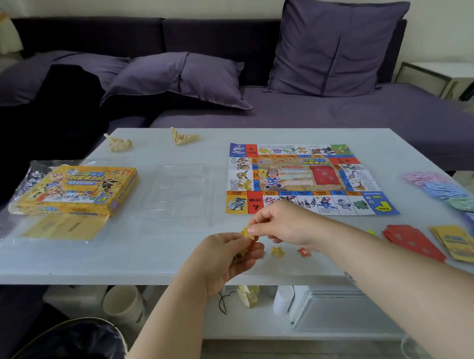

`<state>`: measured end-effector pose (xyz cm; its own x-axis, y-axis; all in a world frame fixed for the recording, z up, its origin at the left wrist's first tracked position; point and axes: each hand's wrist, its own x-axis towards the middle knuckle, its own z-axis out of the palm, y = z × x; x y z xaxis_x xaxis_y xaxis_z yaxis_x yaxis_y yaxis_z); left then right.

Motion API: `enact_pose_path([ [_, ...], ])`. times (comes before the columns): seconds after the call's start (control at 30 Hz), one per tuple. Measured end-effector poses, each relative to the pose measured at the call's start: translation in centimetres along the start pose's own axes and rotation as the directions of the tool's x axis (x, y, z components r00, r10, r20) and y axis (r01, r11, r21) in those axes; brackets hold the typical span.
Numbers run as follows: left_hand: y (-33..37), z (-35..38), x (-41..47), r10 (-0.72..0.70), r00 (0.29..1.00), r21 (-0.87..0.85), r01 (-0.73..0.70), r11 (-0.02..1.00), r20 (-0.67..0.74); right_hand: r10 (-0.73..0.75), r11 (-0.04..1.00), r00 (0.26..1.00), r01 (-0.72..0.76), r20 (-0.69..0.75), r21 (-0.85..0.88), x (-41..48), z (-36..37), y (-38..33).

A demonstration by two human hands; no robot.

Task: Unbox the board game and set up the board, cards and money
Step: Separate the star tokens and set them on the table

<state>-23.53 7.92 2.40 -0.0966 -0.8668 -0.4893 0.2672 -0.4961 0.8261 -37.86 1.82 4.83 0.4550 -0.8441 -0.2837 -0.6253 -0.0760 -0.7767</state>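
Fingertips (252,229) of the right hand (284,223) pinch a small yellow star piece (246,233). The left hand (221,260) curls round its other side, with more yellow bits tucked in its fingers. The piece sits right between the two hands and is too small to tell which way it points. I think the hands will snap it free, each one tugging its own way. Both hands hang just over the near edge of the table (124,255), about the middle. Two loose ones lie on the table just beside the right hand, a yellow star (277,252) and an orange star (304,251). Past the hands, toward the far right, the board (299,175) lies open and flat. By the near right corner sit red cards (413,242) and yellow cards (459,244), with the money (447,191) along the right edge. At the left edge rests the box (75,192), with a clear tray (181,193) between it and the board. Behind the table stands a purple sofa (309,114) with pillows.
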Motion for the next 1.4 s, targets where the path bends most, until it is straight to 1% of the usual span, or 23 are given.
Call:
enact_pose_path([
  [0.07, 0.0, 0.0, 0.1, -0.001, 1.0, -0.021, 0.001, 1.0, -0.001, 0.009, 1.0, 1.0, -0.009, -0.028, 0.001, 0.1, -0.7, 0.1],
  [0.13, 0.0, -0.1, 0.2, 0.005, 1.0, -0.064, -0.007, 0.998, -0.024, 0.026, 0.999, 0.995, -0.024, -0.098, 0.029, 0.0, -1.7, 0.6],
  [0.2, 0.2, -0.4, 0.3, 0.017, 0.998, -0.116, -0.024, 0.993, -0.063, 0.044, 0.998, 0.991, -0.051, -0.128, -0.046, -0.2, -2.3, 1.6],
  [0.27, 0.4, -0.7, 0.4, 0.03, 0.995, -0.152, -0.044, 0.987, -0.093, 0.074, 0.986, 0.994, -0.085, -0.082, -0.142, -0.7, -2.2, 2.6],
  [0.33, 0.4, -0.7, 0.5, 0.034, 0.993, -0.159, -0.052, 0.986, -0.116, 0.099, 0.979, 0.994, -0.105, -0.038, -0.177, -0.9, -1.5, 3.4],
  [0.37, 0.3, -0.7, 0.5, 0.032, 0.992, -0.161, -0.052, 0.986, -0.124, 0.094, 0.971, 0.994, -0.102, -0.047, -0.214, -0.9, -1.3, 3.7],
  [0.43, 0.1, -0.6, 0.5, 0.024, 0.991, -0.177, -0.046, 0.983, -0.129, 0.063, 0.956, 0.991, -0.094, -0.117, -0.278, -0.9, -1.0, 4.0],
  [0.5, 0.1, -0.4, 0.5, 0.0, 0.994, -0.223, -0.024, 0.975, -0.109, 0.019, 0.96, 0.978, -0.076, -0.208, -0.268, -0.9, -1.1, 4.0],
  [0.57, 0.1, -0.2, 0.4, -0.036, 0.997, -0.288, 0.015, 0.958, -0.067, -0.055, 0.973, 0.965, -0.006, -0.257, -0.232, -1.1, -1.3, 3.3],
  [0.67, 0.4, 0.0, 0.3, -0.094, 0.995, -0.379, 0.092, 0.921, 0.013, -0.119, 0.982, 0.973, 0.085, -0.2, -0.17, -1.4, -1.2, 1.3],
  [0.73, 0.5, 0.0, 0.2, -0.111, 0.991, -0.405, 0.129, 0.905, 0.069, -0.158, 0.976, 0.977, 0.133, -0.146, -0.171, -1.5, -0.7, 0.3],
  [0.8, 0.5, 0.1, 0.0, -0.099, 0.991, -0.379, 0.128, 0.917, 0.095, -0.176, 0.971, 0.978, 0.153, -0.113, -0.185, -1.3, 0.0, -0.1],
  [0.9, 0.3, 0.0, -0.2, -0.066, 0.993, -0.308, 0.094, 0.947, 0.101, -0.175, 0.971, 0.978, 0.151, -0.117, -0.186, -0.8, 0.5, 0.0],
  [0.97, 0.1, -0.1, -0.2, -0.044, 0.995, -0.276, 0.066, 0.959, 0.087, -0.15, 0.982, 0.979, 0.132, -0.14, -0.135, -0.6, 0.6, 0.1],
  [1.07, 0.2, -0.4, -0.1, -0.016, 1.0, -0.271, 0.023, 0.962, 0.026, -0.083, 0.994, 0.978, 0.094, -0.189, 0.05, -0.5, -0.6, 0.1],
  [1.13, 0.3, -0.6, 0.0, -0.001, 1.0, -0.27, 0.0, 0.963, -0.004, -0.025, 0.994, 0.977, 0.047, -0.213, 0.1, -0.8, -2.3, 0.7],
  [1.17, 0.3, -0.7, 0.0, 0.003, 1.0, -0.266, -0.005, 0.964, -0.008, 0.002, 0.997, 0.979, 0.014, -0.204, 0.073, -1.0, -3.2, 1.3],
  [1.27, 0.4, -0.6, 0.1, 0.003, 1.0, -0.236, -0.006, 0.972, -0.011, 0.115, 0.984, 0.987, -0.129, -0.114, -0.124, -1.9, -4.7, 3.5],
  [1.3, 0.4, -0.4, 0.2, 0.003, 1.0, -0.228, -0.006, 0.974, -0.016, 0.151, 0.973, 0.985, -0.163, -0.086, -0.161, -2.2, -4.7, 4.1],
  [1.4, 0.3, -0.1, 0.3, 0.006, 0.999, -0.216, -0.013, 0.976, -0.034, 0.179, 0.948, 0.981, -0.191, -0.072, -0.253, -2.4, -4.0, 5.5],
])
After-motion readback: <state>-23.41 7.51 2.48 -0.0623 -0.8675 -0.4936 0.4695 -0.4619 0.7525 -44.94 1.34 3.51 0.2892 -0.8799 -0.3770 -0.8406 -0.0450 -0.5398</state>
